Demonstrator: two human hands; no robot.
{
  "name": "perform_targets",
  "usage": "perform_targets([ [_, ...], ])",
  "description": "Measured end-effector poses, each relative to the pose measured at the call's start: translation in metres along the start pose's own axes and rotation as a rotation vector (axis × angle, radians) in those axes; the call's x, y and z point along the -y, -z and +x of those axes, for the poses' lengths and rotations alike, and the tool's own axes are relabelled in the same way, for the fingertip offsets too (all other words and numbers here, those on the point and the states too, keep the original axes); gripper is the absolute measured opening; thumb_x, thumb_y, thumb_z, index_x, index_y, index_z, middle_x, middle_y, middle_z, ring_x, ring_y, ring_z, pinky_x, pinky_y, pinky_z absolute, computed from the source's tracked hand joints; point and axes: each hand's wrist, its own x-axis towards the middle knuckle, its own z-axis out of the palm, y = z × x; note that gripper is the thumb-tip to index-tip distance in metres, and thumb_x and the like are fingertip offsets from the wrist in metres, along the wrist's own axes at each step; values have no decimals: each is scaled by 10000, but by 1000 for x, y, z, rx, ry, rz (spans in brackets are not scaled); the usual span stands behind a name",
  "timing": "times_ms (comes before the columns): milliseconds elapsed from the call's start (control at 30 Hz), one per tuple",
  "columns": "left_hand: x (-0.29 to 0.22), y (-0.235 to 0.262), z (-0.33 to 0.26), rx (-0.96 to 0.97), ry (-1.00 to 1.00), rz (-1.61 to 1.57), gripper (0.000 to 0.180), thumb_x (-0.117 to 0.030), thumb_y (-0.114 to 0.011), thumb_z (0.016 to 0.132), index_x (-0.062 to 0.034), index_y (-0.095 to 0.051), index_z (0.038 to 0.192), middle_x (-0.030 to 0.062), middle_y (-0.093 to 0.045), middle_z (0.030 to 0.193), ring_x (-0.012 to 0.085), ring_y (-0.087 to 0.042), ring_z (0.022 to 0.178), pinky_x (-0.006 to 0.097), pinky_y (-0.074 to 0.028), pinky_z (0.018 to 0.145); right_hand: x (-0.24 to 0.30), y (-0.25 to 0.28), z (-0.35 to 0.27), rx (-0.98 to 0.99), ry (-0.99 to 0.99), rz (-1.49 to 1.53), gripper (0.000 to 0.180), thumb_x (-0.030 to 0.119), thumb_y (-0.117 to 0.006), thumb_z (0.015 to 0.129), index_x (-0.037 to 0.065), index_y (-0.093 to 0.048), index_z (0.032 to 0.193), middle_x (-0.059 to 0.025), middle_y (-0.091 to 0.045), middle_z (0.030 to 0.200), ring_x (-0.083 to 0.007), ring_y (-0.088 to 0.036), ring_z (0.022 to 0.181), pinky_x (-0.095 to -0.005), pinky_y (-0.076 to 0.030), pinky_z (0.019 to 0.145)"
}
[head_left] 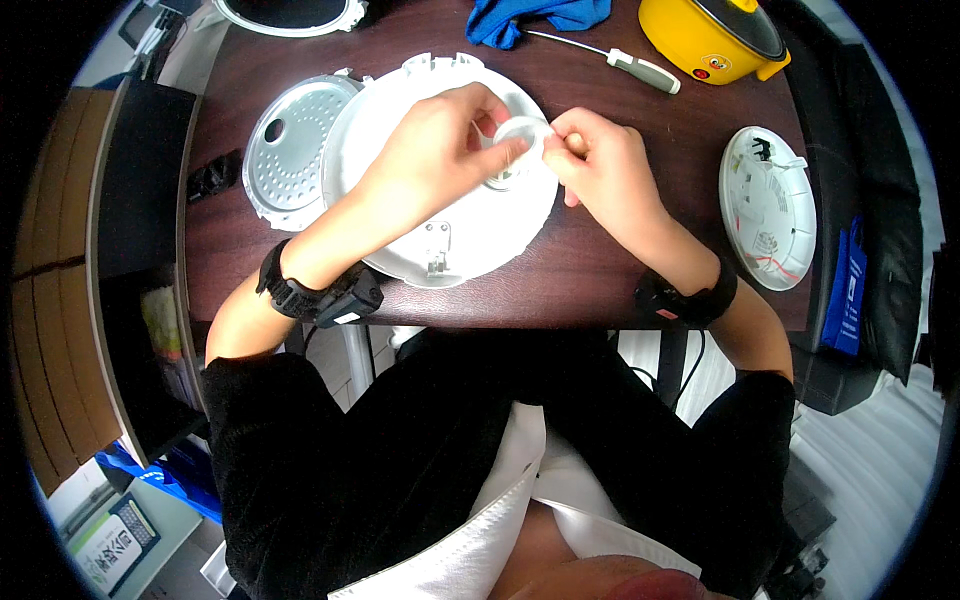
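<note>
Head view: white ring [522, 132] pinched between both hands [520, 155].

The desk [600, 270] is dark brown. On it lie a white round lid [470, 230], a silvery perforated plate [290, 150], a white disc [765, 205] with red wires, a blue cloth [530, 18], a grey-and-white-handled screwdriver [640, 70] and a yellow cooker [715, 35] with a dark lid. The small ring [520, 135] is white.

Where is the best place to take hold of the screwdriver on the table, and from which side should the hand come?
Probably grip the screwdriver by its thick grey and white handle, at its right end. It lies flat behind the right hand, shaft pointing left toward the blue cloth, so come down from above.
</note>
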Motion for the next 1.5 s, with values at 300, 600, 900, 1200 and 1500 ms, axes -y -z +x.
perform_targets([
  [300,-5,12,-3,32,211,-1054,197,-174,-615,881,6,-643,958,33,-639,877,67,-516,688,211,-443,665,35,7,2,73,-240,903,202,167,-443,950,6,-524,1043,63,-400,547,-40,-356,391,-187,-326,422],
  [600,-29,15,-27,123,139,-1522,230,-209,-560,913,0,-637,970,16,-583,806,67,-480,687,207,-396,618,41,26,0,704,-116,1167,175,174,-506,925,19,-580,961,67,-406,507,-12,-344,353,-190,-301,362],
  [900,-33,17,-28,287,29,-1576,246,-280,-532,924,-40,-583,902,13,-552,859,100,-475,775,245,-376,686,47,30,4,560,27,878,149,133,-502,900,5,-575,926,41,-454,532,-20,-371,365,-183,-309,379],
  [1200,-25,17,-10,145,-45,-1136,204,-225,-537,935,-34,-591,983,9,-581,899,62,-487,707,194,-411,661,32,39,23,742,-66,1259,255,148,-452,933,50,-546,1148,86,-318,484,-11,-318,329,-188,-308,345],
  [1500,-25,23,-6,137,121,-1454,242,-157,-515,938,23,-593,1080,84,-628,977,129,-587,839,249,-484,759,7,42,49,1052,-117,1284,285,144,-412,949,27,-482,1199,85,-305,443,-30,-332,295,-212,-353,329],
])
